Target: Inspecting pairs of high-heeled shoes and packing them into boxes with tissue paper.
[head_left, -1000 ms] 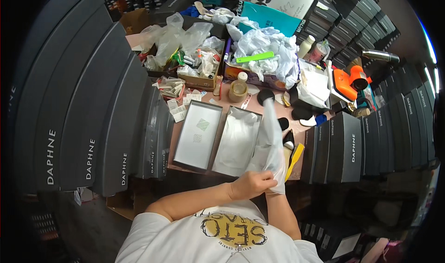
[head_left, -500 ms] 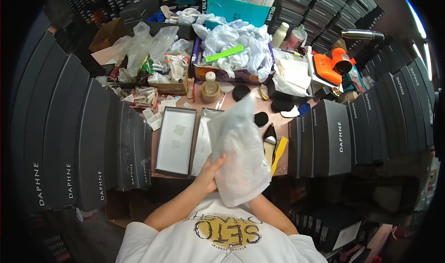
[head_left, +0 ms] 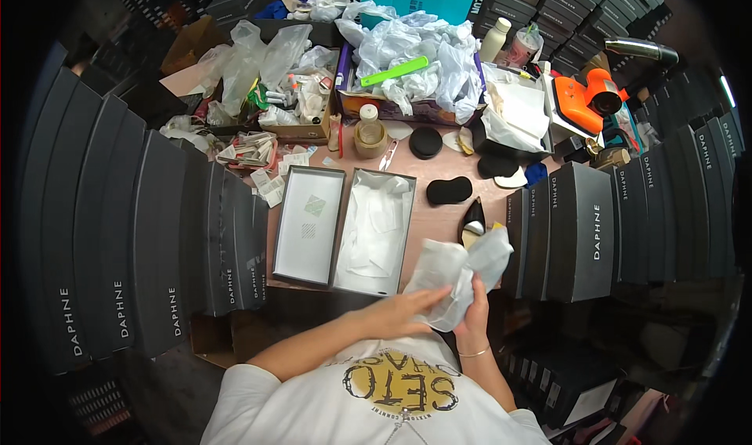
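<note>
I hold a crumpled clear plastic bag [head_left: 458, 269] in front of my chest, near the table's front edge. My left hand [head_left: 411, 310] grips its lower left side and my right hand [head_left: 475, 312] grips it from below on the right. Just left of the bag stands an open shoe box [head_left: 374, 230] lined with white tissue paper, and its lid [head_left: 308, 224] lies inside-up beside it. A black pointed shoe [head_left: 474, 216] lies on the table behind the bag.
Stacks of dark shoe boxes [head_left: 149, 233] wall the left side and more boxes [head_left: 583, 229] the right. At the back lie heaps of plastic bags [head_left: 415, 49], a small bottle [head_left: 370, 132], black insoles [head_left: 450, 189], an orange tool [head_left: 583, 100] and a cardboard tray [head_left: 301, 108].
The bag, held up and spread wide half a second ago, has been gathered into a crumpled bundle lower and to the right. The view has tilted toward the table.
</note>
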`<state>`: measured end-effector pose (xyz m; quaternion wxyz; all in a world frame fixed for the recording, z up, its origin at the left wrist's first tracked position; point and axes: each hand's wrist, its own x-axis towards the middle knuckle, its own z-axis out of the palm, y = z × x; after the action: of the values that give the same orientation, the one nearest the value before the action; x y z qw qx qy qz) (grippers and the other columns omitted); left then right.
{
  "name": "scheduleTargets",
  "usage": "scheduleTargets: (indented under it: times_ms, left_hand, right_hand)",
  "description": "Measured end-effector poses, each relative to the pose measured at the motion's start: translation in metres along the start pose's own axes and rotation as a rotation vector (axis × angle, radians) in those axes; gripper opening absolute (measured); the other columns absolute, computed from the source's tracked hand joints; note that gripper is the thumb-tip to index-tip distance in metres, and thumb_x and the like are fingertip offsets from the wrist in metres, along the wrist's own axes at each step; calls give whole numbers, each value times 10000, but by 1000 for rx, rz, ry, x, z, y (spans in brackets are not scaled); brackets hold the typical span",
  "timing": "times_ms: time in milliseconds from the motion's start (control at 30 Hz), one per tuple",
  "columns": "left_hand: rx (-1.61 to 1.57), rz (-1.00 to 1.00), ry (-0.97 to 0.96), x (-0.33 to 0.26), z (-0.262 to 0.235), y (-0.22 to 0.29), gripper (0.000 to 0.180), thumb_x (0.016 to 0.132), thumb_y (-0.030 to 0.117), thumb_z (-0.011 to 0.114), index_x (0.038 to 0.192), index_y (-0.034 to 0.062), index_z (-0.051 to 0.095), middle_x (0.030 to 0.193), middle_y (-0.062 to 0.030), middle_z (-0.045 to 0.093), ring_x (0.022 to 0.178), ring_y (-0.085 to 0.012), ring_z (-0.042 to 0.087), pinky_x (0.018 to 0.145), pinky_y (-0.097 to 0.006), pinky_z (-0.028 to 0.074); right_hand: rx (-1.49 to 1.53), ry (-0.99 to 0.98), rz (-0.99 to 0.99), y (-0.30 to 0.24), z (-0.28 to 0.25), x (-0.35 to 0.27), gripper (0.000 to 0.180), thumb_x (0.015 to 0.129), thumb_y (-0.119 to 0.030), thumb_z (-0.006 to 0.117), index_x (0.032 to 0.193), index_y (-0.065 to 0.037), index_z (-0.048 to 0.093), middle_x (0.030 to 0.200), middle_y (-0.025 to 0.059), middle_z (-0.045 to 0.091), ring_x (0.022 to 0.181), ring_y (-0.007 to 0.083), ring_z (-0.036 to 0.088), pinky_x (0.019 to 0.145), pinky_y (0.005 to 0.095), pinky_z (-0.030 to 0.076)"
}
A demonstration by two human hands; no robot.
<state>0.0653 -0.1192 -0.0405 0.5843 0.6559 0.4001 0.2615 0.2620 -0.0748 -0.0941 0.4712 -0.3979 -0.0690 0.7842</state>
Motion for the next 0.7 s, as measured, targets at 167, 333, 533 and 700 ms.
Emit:
scheduleTargets:
  times_ms: [167,333,533,700]
  left_hand:
    - [869,-249,253,8,-38,-152,386,772,103,627,1146,33,561,1099,-201,554,1031,-369,528,881,-428,445]
    - [524,-260,307,30,-92,-176,154,781,87,604,920,28,629,876,-148,622,776,-298,598,733,-367,482]
    - [632,-205,1295,-72,-204,-58,108,791,-13,563,892,11,593,803,-111,565,709,-242,591,648,-326,483]
    - [993,-451,1062,-127,-184,-187,192,760,-1,570,947,8,611,916,-166,571,841,-329,558,764,-408,456]
  right_hand:
    - [-122,35,-51,-7,-1,-34,408,926,-240,495,1245,11,459,1136,120,582,1016,249,594,866,408,498]
    - [-187,61,-137,12,21,-43,432,927,-231,490,1295,-13,429,1187,115,567,1047,265,580,895,403,483]
    - [-227,38,-209,3,14,-42,473,910,-195,527,1321,-8,382,1213,120,530,1088,245,548,914,387,468]
    - [-235,-4,-119,7,33,-21,482,904,-214,539,1312,-6,387,1204,118,534,1075,248,556,905,390,474]
